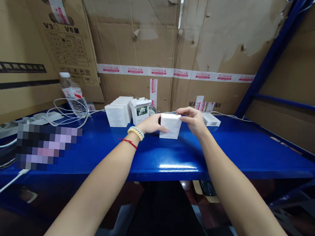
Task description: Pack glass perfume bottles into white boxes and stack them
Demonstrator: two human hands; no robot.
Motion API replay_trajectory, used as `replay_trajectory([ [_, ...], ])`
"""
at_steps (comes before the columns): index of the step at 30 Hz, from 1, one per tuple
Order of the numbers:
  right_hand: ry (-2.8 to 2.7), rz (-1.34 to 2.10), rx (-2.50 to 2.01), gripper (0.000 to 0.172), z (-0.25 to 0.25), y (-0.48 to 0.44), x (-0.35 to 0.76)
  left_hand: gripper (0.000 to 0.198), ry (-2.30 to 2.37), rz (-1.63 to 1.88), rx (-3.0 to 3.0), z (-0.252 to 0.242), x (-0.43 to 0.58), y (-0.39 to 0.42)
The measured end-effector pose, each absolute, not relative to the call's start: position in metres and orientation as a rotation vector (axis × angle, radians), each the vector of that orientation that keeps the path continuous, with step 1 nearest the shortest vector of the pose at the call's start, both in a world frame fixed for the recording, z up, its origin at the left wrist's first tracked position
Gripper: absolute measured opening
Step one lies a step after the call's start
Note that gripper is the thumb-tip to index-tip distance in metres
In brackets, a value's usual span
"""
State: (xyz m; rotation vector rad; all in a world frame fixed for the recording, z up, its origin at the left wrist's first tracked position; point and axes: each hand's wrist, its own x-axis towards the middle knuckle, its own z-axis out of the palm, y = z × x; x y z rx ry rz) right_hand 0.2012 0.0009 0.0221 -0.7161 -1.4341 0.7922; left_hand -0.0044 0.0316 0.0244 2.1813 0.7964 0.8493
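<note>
A small white box [170,128] with faint print stands upright on the blue shelf, close to its front edge. My left hand [153,123] grips the box's left side, its thumb across the printed face. At the upper right corner of the same box, the thumb and fingers of my right hand [192,118] are pinched against the top edge. Just behind my left hand is another white box [140,111] with a picture of white flowers, its top flap apparently raised. A round, partly hidden object [152,110] sits beside it.
Several white boxes [117,115] stand in a row at left. A flat white box [211,120] lies at right. Further left are a tilted water bottle [73,93], looped white cables [53,113] and a blurred-out object [47,147]. Cardboard sheets [143,32] line the back.
</note>
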Motion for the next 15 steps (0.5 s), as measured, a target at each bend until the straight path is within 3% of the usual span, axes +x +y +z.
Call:
replay_trajectory([
  [9, -1.427, 0.909, -0.793, 0.018, 0.016, 0.006, 0.204, 0.032, 0.828, 0.488, 2.191, 0.05, -0.042, 0.023],
  [15, -1.53, 0.906, -0.844, 0.017, 0.014, 0.007, 0.199, 0.034, 1.043, 0.651, 2.062, 0.051, -0.108, 0.001],
])
